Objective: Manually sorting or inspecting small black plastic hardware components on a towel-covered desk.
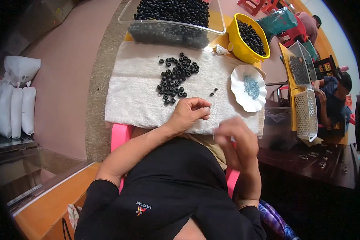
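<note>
My left hand [190, 114] is over the near edge of a white towel [128, 88], its thumb and fingertips pinched together. Whatever sits in that pinch is too small to make out. Just to its right, my right hand [240, 138] is raised and smeared by motion, so its fingers cannot be read. Beyond the left hand lies a loose pile of round black beads [174, 76] with holes. A few tiny black pieces [214, 92] rest apart on the towel. At the right, a white scalloped dish [237, 94] holds small pale-blue translucent bits [251, 87].
A clear plastic bin [172, 26] full of black beads stands at the back, beside a yellow basin [236, 40] of dark pieces. Co-workers [336, 96] sit to the right near a white perforated basket [307, 116]. White sacks [16, 112] stand at far left.
</note>
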A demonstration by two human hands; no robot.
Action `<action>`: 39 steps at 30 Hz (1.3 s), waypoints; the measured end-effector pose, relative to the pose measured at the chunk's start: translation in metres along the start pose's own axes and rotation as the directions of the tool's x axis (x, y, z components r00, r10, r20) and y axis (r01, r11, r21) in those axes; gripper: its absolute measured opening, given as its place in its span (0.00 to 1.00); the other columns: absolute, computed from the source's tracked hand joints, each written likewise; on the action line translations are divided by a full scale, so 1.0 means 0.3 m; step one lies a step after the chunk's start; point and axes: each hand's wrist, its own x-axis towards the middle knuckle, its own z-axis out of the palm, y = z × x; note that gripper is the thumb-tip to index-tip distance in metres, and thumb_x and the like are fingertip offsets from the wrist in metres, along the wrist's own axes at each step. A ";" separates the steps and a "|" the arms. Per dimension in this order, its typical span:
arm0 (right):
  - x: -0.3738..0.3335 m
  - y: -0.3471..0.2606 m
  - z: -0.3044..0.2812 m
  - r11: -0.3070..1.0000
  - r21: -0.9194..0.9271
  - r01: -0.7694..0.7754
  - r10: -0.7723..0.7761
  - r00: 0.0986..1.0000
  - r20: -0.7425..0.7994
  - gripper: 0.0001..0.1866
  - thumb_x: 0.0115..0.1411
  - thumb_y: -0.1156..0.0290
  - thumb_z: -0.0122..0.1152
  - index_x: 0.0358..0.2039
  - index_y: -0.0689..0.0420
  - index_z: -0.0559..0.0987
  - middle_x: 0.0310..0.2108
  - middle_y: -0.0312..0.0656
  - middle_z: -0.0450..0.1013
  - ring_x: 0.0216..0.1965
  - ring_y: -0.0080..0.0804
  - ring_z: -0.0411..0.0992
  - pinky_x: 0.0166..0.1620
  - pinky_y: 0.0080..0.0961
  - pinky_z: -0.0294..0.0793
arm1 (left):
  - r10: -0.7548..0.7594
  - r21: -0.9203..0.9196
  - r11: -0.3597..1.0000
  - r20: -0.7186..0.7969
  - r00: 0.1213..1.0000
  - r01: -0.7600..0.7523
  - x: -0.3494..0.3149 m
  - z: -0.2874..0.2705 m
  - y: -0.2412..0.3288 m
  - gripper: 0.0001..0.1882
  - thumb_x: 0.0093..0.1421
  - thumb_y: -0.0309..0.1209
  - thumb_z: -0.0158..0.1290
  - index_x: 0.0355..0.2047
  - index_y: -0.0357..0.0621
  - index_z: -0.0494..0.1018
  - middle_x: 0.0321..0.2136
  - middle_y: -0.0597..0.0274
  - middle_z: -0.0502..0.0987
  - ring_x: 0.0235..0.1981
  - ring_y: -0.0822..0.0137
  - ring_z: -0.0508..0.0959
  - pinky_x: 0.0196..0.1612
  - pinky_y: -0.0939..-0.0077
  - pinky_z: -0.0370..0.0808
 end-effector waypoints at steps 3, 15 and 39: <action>-0.072 0.198 0.066 0.984 0.107 -0.145 0.151 0.987 -0.053 0.03 0.57 0.84 0.57 0.32 0.63 0.74 0.28 0.43 0.72 0.30 0.31 0.71 0.35 0.22 0.70 | -0.022 0.076 0.997 0.009 1.000 0.021 -0.003 0.007 0.022 0.09 0.61 0.24 0.56 0.41 0.31 0.75 0.32 0.60 0.79 0.32 0.74 0.79 0.39 0.81 0.80; -0.132 0.407 0.147 0.704 0.469 -0.533 0.563 0.821 0.088 0.05 0.66 0.75 0.55 0.34 0.63 0.76 0.28 0.33 0.72 0.31 0.17 0.70 0.37 0.15 0.72 | -0.052 0.132 0.990 0.049 0.997 0.045 -0.010 -0.003 0.017 0.09 0.59 0.22 0.58 0.41 0.33 0.76 0.32 0.61 0.81 0.32 0.75 0.80 0.37 0.81 0.79; -0.111 0.403 0.142 0.745 0.433 -0.508 0.488 0.857 0.166 0.05 0.63 0.76 0.58 0.33 0.64 0.77 0.27 0.31 0.72 0.31 0.15 0.67 0.35 0.14 0.67 | -0.071 0.153 0.986 0.081 0.994 0.058 -0.004 -0.004 0.020 0.06 0.58 0.22 0.58 0.37 0.34 0.77 0.29 0.64 0.80 0.28 0.77 0.78 0.33 0.82 0.77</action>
